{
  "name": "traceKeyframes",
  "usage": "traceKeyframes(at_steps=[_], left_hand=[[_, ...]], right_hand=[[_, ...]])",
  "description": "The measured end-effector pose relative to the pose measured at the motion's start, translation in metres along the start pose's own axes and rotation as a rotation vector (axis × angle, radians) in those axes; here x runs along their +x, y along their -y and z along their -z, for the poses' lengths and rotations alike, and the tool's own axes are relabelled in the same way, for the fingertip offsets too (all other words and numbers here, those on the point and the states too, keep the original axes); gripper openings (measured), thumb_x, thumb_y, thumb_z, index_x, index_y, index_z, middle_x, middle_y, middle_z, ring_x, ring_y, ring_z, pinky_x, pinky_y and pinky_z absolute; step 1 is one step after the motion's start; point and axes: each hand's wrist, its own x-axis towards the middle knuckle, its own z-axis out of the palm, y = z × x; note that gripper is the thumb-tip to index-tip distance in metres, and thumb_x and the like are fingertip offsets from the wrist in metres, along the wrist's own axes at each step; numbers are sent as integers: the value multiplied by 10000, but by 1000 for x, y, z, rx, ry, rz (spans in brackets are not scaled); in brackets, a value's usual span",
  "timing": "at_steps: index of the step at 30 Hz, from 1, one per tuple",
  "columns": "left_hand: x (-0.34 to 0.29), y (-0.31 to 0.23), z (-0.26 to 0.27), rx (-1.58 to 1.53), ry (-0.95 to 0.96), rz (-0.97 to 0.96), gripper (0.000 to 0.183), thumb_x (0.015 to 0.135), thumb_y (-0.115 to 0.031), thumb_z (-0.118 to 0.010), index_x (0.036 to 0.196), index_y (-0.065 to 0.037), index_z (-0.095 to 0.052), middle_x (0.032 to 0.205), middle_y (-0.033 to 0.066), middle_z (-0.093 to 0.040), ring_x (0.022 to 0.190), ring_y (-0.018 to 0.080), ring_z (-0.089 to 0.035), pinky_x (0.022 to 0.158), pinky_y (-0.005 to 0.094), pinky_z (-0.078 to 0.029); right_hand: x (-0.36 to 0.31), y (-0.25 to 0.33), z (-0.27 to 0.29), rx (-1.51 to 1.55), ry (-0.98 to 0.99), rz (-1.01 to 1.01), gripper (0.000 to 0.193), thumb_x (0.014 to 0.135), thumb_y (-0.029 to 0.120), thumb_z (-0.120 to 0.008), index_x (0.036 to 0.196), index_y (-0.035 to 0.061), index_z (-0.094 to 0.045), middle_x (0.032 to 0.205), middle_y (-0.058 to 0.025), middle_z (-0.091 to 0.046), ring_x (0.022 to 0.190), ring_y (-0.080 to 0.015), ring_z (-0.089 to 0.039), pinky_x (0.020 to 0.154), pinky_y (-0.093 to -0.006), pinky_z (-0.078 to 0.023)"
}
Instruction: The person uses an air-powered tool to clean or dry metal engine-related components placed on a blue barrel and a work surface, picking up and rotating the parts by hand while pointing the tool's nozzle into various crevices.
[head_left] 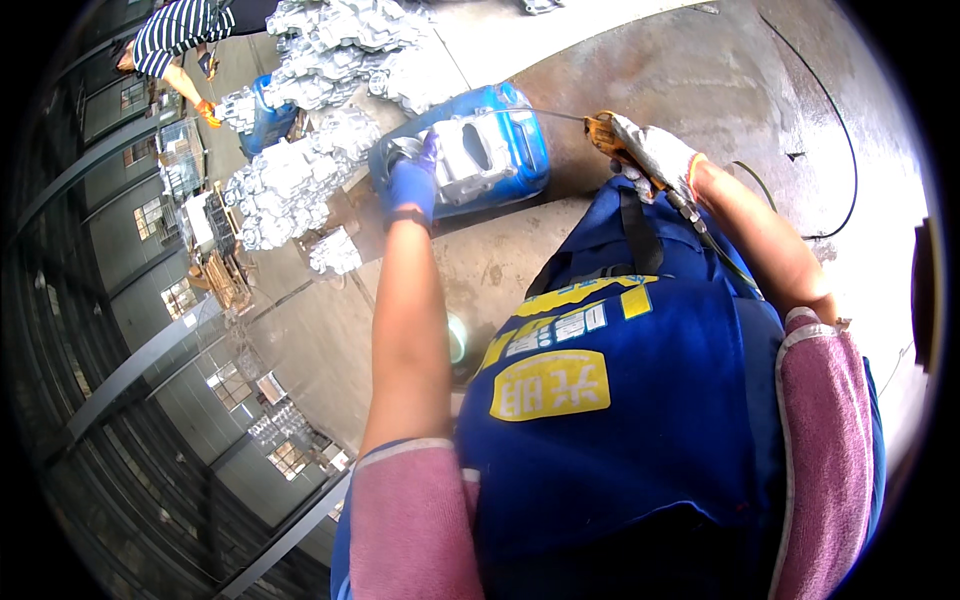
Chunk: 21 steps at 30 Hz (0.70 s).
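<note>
1. Silver casting [452, 165] is where we work: it lies on top of a blue drum [532, 150] tipped on its side, ahead of us.
2. Our left hand [412, 182] lies over the casting's left end; blur hides the fingertips, so we cannot tell how tightly they close.
3. Our right hand [655, 155] wraps its fingers round an orange hand tool [606, 137], whose thin rod [560, 114] points at the casting's far edge; whether it touches is unclear.
4. We judge this to be the tooling of that edge; the next move calls for a steady left hand and a well-aimed rod.
5. Our drum serves as a stand, its inside hidden. Beyond, a second blue drum [268, 122] stands by a co-worker's orange-gloved hand [208, 113]; its contents, too, escape us.
</note>
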Motion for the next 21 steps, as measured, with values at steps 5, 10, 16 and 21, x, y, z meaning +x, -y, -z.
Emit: traceKeyframes(at_steps=[5,10,16,21], left_hand=[[12,0,-2,-11,-30,119,541,831,-372,-704,1144,60,-614,1123,189,-659,976,292,-633,865,390,-474],[-11,15,26,116,77,-252,484,802,-297,-729,1148,24,-623,1061,204,-677,952,316,-657,871,382,-492],[-45,-19,57,336,269,-233,504,818,-194,-723,1267,-54,-541,1191,228,-530,986,359,-595,522,398,-613],[-58,-23,57,317,258,-207,510,819,-157,-716,1290,-91,-533,1230,201,-510,1072,341,-535,498,402,-615]], right_hand=[[-42,13,3,-185,-23,-122,589,966,566,-401,791,35,-586,559,-34,-500,407,-144,-448,384,-309,-382],[-53,11,26,-137,-62,13,592,968,569,-405,870,19,-601,587,-66,-532,460,-164,-535,473,-308,-455],[-45,10,5,470,296,-53,471,987,485,-446,1035,35,-574,807,-106,-640,588,-199,-635,511,-352,-546],[-34,6,-3,356,300,12,471,995,460,-435,1040,9,-564,787,-110,-633,466,-183,-581,418,-304,-519]])
